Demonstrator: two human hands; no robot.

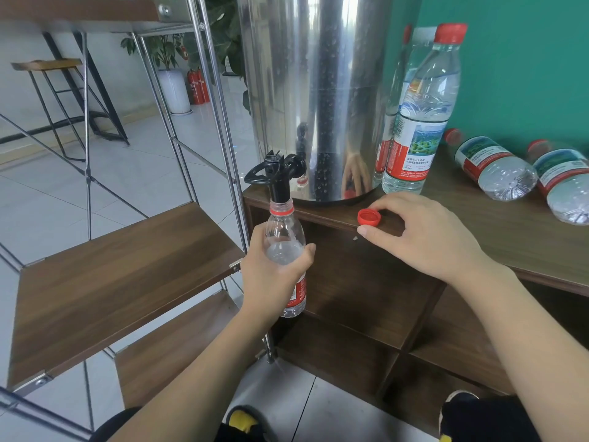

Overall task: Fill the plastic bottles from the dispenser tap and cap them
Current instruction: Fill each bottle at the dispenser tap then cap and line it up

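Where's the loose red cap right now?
In the head view, the red cap lies open side up at the front edge of the cabinet top, right of the tap, with the right hand at it, fingers curled around.

The dispenser (318, 90) is cut off by the top edge. Right of it, a lying bottle (564, 183) runs past the right edge. Below its tap (279, 173), the left hand (274, 275) hides the held bottle's (283, 237) middle.
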